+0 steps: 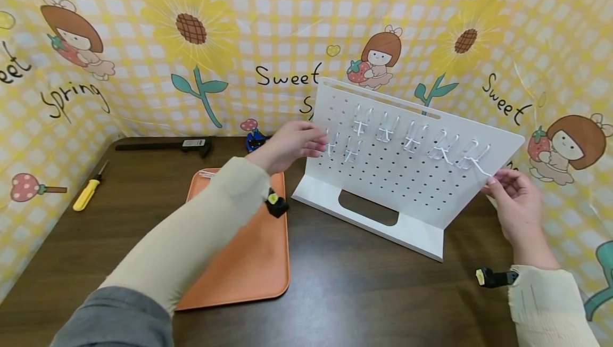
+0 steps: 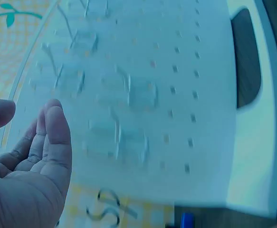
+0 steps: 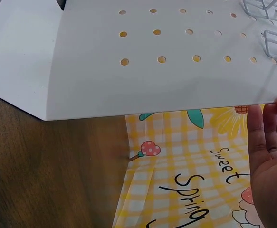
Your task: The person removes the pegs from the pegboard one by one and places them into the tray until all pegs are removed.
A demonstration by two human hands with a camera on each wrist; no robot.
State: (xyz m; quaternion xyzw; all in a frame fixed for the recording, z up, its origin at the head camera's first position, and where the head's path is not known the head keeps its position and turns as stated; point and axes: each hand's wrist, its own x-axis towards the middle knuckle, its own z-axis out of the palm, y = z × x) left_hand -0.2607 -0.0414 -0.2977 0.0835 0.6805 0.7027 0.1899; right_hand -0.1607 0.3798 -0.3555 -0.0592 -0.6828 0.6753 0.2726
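A white pegboard stand [image 1: 383, 176] stands tilted back on the table. Several white wire hooks [image 1: 385, 127] hang in an upper row on it, with two more in a lower row at the left. My right hand [image 1: 519, 206] pinches the board's right edge; in the right wrist view its thumb is at the front and the fingers [image 3: 256, 137] reach behind. Before the board's left side is my left hand [image 1: 297, 147], close to the lower hooks. Seen from the left wrist, its thumb and fingers [image 2: 57, 126] are apart with nothing between them.
Left of the stand lies an orange tray [image 1: 261, 262], partly under my left forearm, with thin white pieces [image 1: 207, 174] at its far end. A black caliper [image 1: 163, 145], a blue-handled tool [image 1: 256, 139] and a yellow screwdriver [image 1: 86, 195] lie farther back. Patterned cloth [image 1: 268, 27] hangs behind.
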